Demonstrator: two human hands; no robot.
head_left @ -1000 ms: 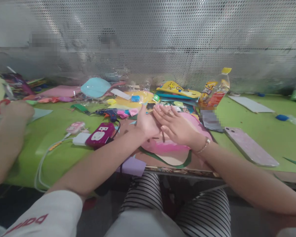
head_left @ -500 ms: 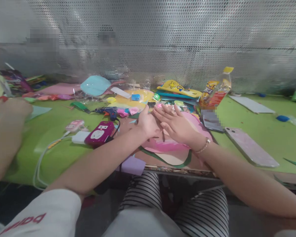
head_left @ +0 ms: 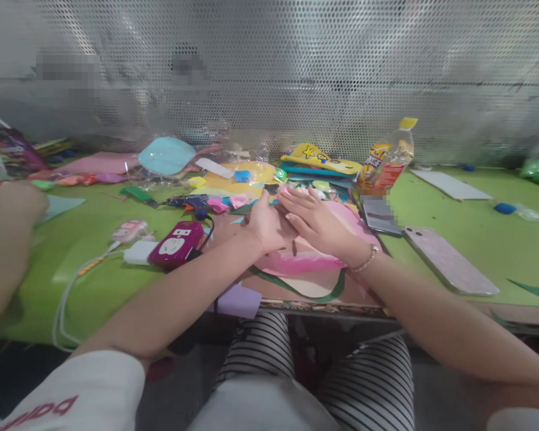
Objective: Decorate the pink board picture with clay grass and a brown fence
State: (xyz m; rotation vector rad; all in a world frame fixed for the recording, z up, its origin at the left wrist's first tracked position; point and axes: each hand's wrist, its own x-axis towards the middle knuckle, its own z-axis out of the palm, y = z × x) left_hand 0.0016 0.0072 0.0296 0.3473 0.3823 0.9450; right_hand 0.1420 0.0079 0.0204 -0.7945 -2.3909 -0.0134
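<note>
Over the pink paper cutout (head_left: 291, 263), my left hand (head_left: 267, 227) is turned palm up with its fingers stretched out. My right hand (head_left: 312, 220) lies flat across the left palm and fingers, its own fingers straight. Anything between the two palms is hidden. Dark strokes mark the pink cutout, which has a pale, green-edged paper piece (head_left: 317, 284) under its near side. Just beyond my fingers are small pink lumps that look like soft clay (head_left: 239, 201). A glue gun (head_left: 195, 205) rests left of them.
A purple power adapter (head_left: 177, 244) with a white cable is left of my forearm. To the right are a pink phone (head_left: 451, 260), another phone (head_left: 379, 214) and a drink bottle (head_left: 388, 158). A co-worker's hand (head_left: 15, 206) holds red-handled scissors at far left.
The view has shifted slightly, so everything sits a little further left. My right hand stays laid over my left, with only a slight change in position.
</note>
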